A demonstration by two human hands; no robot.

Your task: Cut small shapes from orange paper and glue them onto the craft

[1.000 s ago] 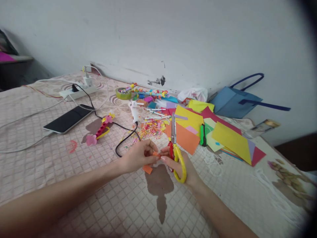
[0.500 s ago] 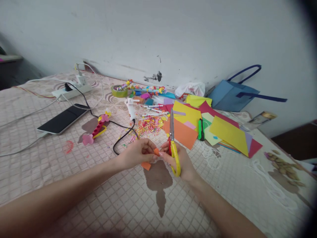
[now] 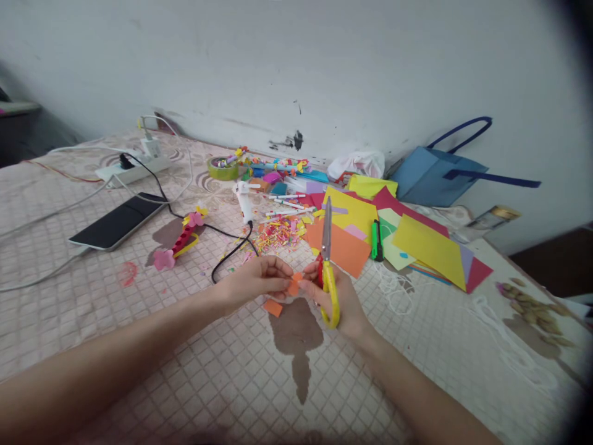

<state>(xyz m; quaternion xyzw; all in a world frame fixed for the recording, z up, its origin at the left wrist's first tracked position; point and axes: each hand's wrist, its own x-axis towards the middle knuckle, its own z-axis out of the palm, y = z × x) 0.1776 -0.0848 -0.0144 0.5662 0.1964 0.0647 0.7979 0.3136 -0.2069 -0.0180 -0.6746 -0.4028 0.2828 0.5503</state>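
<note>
Between the fingertips of both hands is a small orange piece of paper (image 3: 294, 284). My left hand (image 3: 254, 285) pinches its left side with thumb and fingers. On its right side, my right hand (image 3: 340, 296) holds it with thumb and fingertip. The same right hand also carries a pair of scissors (image 3: 329, 272) with yellow and red handles, blades pointing up and away and closed together. A second orange paper piece (image 3: 273, 308) lies on the table just below my left fingers.
Past my hands lie paper scraps (image 3: 278, 233), a white glue gun (image 3: 244, 201) with a black cord, and coloured sheets (image 3: 345, 244) with a green cutter (image 3: 376, 241). A phone (image 3: 118, 221), power strip (image 3: 132, 170) and pink-red flower craft (image 3: 180, 241) are left; a blue bag (image 3: 438, 176) stands back right.
The orange paper between my fingers has turned to show more of its flat face. My hands and the scissors have shifted only slightly.
</note>
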